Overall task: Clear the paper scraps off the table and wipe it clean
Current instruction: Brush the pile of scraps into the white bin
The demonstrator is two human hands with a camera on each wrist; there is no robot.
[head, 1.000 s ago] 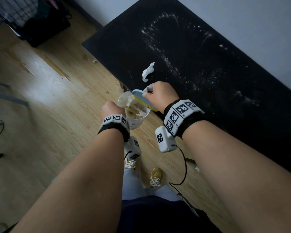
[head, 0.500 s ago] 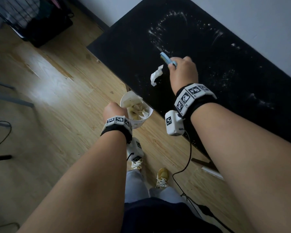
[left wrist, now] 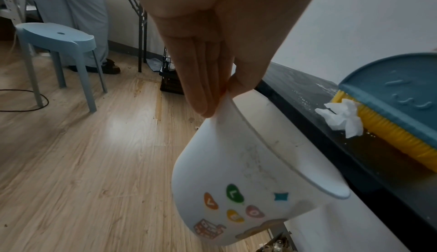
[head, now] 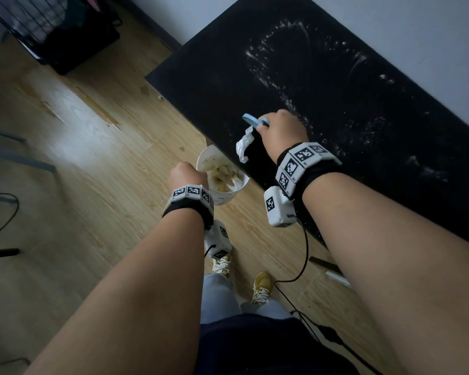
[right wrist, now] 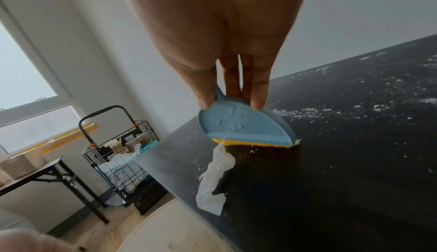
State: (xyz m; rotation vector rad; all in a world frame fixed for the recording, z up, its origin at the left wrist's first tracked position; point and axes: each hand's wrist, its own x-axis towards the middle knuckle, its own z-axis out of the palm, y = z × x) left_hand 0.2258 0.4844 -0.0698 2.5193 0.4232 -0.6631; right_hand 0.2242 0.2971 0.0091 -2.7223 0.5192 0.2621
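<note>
A crumpled white paper scrap lies near the front edge of the black table. My right hand grips a blue brush with yellow bristles, its bristles down on the table right behind the scrap. My left hand pinches the rim of a white paper cup and holds it just below the table edge; the cup holds crumpled scraps. The brush and the scrap sit just above the cup's rim.
White crumbs and powder streaks spread over the table top. A wire cart stands beyond the table's left end, a blue stool farther off on the wooden floor. A cable hangs from my right wrist.
My right hand went from the cup out over the table with the brush, then drew it back behind the paper scrap, pushing the scrap toward the edge. The cup stays below the edge.
</note>
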